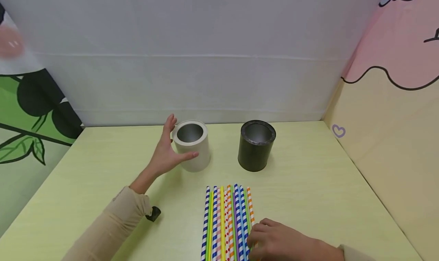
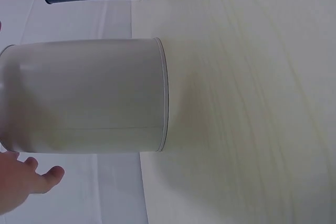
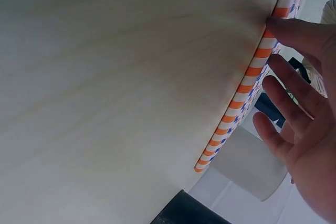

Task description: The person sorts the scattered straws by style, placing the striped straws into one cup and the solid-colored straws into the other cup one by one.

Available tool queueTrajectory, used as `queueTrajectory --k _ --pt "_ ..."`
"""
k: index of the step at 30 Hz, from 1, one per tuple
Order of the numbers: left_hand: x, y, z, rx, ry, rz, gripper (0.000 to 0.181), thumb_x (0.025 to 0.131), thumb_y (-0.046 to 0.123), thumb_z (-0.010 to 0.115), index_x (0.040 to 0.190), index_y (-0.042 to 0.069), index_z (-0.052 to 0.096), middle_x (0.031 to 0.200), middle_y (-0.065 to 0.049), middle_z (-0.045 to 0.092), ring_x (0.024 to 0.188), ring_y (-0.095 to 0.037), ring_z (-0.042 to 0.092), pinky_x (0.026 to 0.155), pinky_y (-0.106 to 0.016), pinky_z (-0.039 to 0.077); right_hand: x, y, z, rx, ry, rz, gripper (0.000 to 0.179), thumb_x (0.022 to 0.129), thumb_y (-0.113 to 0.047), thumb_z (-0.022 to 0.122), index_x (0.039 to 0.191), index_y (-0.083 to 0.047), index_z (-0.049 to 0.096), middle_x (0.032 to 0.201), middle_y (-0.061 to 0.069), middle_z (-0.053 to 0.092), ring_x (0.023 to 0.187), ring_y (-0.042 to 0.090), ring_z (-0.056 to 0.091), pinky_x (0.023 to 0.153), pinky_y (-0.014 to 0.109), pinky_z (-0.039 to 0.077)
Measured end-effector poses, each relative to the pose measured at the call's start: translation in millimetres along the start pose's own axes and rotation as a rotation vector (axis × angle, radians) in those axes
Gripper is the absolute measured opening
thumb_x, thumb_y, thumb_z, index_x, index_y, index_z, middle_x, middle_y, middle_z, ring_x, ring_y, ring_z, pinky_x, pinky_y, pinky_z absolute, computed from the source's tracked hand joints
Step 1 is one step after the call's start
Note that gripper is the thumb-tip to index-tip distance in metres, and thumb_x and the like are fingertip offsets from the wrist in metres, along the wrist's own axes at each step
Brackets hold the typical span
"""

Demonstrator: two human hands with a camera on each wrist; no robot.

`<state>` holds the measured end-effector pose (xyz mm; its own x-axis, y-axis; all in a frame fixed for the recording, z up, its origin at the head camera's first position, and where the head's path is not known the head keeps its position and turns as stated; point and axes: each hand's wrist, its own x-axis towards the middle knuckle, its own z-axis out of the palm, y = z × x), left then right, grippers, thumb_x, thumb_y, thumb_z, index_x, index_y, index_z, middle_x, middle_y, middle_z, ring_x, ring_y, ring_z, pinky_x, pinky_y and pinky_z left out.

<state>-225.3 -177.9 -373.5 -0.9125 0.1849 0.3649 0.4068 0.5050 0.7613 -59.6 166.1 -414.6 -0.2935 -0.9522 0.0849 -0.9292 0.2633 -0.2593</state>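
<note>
My left hand point(image 1: 162, 156) stands beside a white cylindrical can point(image 1: 200, 162), its thumb reaching across the front and its fingers spread at the left side. In the left wrist view the can point(image 2: 89, 95) stands with fingertips point(image 2: 50, 178) near its rim. A row of paper straws point(image 1: 222, 219), striped, dotted and plain, lies side by side on the table. Over the right edge of this row is my right hand point(image 1: 274, 240). The right wrist view has its thumb touching the outermost orange-and-white straw point(image 3: 242, 95), the other fingers loosely bent and spread.
A black can point(image 1: 254, 154) stands upright to the right of the white one, behind the straws. The pale wooden table point(image 1: 322, 184) ends at a white cloth backdrop point(image 1: 219, 85). Printed panels rise at the left and right point(image 1: 394, 127).
</note>
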Motion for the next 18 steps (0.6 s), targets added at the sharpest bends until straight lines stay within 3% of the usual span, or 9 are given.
queueTrajectory --k 13,18 --pt "1.3 -6.4 8.3 -0.036 0.014 -0.021 0.125 0.063 0.033 0.091 0.151 0.044 0.002 0.158 -0.004 0.021 0.14 -0.029 0.029 0.107 -0.06 0.029 1.7 0 1 0.013 -0.072 -0.008 0.033 0.095 -0.051 0.048 0.122 -0.039 0.064 0.115 -0.018 0.059 0.106 0.001 0.05 0.091 0.02 0.043" --pt "2.8 -7.4 10.7 -0.027 0.032 -0.03 0.126 0.062 0.034 0.091 0.151 0.044 0.002 0.157 -0.003 0.022 0.139 -0.029 0.031 0.107 -0.062 0.028 1.1 -1 2 -0.001 -0.082 -0.017 0.034 0.096 -0.05 0.049 0.121 -0.035 0.066 0.114 -0.016 0.061 0.107 0.001 0.051 0.091 0.021 0.045"
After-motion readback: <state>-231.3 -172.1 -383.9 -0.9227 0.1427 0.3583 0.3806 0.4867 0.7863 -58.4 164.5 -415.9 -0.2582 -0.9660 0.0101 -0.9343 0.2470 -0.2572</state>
